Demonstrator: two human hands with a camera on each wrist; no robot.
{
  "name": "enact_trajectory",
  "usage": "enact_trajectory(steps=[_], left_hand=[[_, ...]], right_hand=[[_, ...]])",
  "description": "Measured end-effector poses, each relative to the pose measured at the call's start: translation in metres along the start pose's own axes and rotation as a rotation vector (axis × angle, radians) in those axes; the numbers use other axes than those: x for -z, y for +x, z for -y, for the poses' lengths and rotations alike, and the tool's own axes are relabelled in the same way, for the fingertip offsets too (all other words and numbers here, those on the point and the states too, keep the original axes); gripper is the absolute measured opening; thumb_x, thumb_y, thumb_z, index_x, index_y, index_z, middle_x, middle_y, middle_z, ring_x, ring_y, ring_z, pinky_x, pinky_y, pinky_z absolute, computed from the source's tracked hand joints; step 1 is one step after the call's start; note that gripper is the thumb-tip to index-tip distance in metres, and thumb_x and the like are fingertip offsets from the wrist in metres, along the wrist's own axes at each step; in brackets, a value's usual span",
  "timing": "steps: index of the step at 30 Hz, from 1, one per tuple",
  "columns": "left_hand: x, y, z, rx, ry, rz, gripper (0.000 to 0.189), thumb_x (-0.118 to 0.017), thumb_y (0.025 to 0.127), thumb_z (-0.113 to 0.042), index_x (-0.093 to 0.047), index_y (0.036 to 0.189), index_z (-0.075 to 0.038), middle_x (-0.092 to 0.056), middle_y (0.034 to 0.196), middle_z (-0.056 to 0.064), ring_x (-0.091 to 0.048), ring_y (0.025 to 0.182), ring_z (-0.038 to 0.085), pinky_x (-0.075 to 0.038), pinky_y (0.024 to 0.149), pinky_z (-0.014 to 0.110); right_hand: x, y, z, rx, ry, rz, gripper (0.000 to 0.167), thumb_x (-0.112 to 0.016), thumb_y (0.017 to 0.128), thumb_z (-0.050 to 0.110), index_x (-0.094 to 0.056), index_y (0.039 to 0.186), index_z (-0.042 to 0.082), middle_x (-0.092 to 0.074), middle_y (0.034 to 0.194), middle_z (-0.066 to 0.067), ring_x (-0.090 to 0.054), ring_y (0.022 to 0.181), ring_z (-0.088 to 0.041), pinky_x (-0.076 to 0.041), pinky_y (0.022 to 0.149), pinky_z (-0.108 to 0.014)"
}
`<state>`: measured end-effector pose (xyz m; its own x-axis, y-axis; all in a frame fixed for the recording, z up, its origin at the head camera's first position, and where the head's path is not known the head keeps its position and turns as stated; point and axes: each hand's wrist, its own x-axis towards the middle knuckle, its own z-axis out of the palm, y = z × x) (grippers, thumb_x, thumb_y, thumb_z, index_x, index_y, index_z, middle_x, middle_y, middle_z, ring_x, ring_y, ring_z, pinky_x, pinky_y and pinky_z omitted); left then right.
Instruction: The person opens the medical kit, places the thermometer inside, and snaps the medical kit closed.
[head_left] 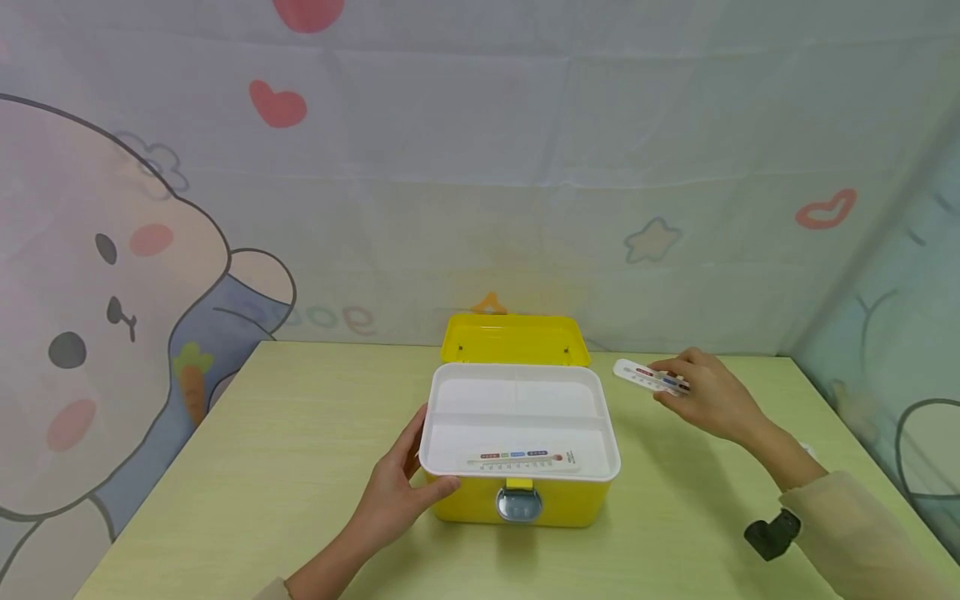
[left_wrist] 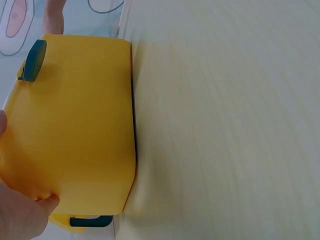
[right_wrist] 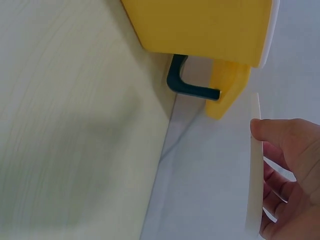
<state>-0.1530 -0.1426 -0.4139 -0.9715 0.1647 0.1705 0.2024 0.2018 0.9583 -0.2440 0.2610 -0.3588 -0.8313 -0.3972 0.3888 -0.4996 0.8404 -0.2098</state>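
I pinch a white thermometer between the thumb and fingers of my right hand, raised over the bench toward its far right corner, its coloured markings facing up. It is just to the right of the yellow box, and not touching it. My left hand grips the box at its near left corner, thumb along the front and fingers bent against the left side. The box sits about midway between the bench's left and right edges, its yellow lid raised at the back by the far edge. In its top is a white tray with a divider running across it; a second thermometer lies in the front compartment, along the near rim. A latch is on the front, and the right wrist view shows a dark handle on the lid.
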Motion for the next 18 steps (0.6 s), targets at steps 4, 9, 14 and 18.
enact_trajectory(steps=[4,9,14,18], left_hand=[[0.000,0.000,0.000,-0.001,0.000,0.002,0.094,-0.077,0.074,-0.014,-0.020,0.147,-0.022,-0.037,0.144,-0.003,-0.038,0.131,0.015,-0.032,0.108,0.032],[0.000,0.000,0.001,-0.003,0.007,-0.001,0.094,-0.077,0.074,-0.013,-0.019,0.147,-0.023,-0.038,0.143,-0.003,-0.039,0.130,0.015,-0.032,0.107,0.032],[0.000,0.000,0.001,-0.005,0.010,-0.001,0.094,-0.077,0.074,-0.012,-0.020,0.147,-0.023,-0.038,0.143,-0.002,-0.039,0.130,0.015,-0.033,0.107,0.031],[0.000,0.000,0.001,-0.008,0.006,0.002,0.094,-0.077,0.074,-0.012,-0.020,0.147,-0.022,-0.038,0.143,-0.002,-0.039,0.130,0.015,-0.032,0.107,0.031]], right_hand=[[0.002,0.002,0.005,0.023,0.003,0.000,0.036,-0.074,0.075,0.015,-0.067,0.109,0.005,-0.058,0.092,-0.011,-0.052,0.075,-0.019,-0.043,0.060,-0.030],[0.004,0.006,0.015,0.058,0.014,-0.005,0.035,-0.075,0.075,0.015,-0.067,0.108,0.007,-0.059,0.092,-0.008,-0.050,0.075,-0.018,-0.042,0.062,-0.030],[0.007,0.009,0.025,0.068,0.025,0.018,0.035,-0.074,0.076,0.016,-0.067,0.109,0.009,-0.058,0.094,-0.008,-0.050,0.078,-0.018,-0.043,0.064,-0.030],[0.009,0.011,0.033,0.087,0.031,0.025,0.035,-0.075,0.076,0.015,-0.067,0.109,0.008,-0.057,0.094,-0.007,-0.049,0.078,-0.017,-0.043,0.063,-0.030]])
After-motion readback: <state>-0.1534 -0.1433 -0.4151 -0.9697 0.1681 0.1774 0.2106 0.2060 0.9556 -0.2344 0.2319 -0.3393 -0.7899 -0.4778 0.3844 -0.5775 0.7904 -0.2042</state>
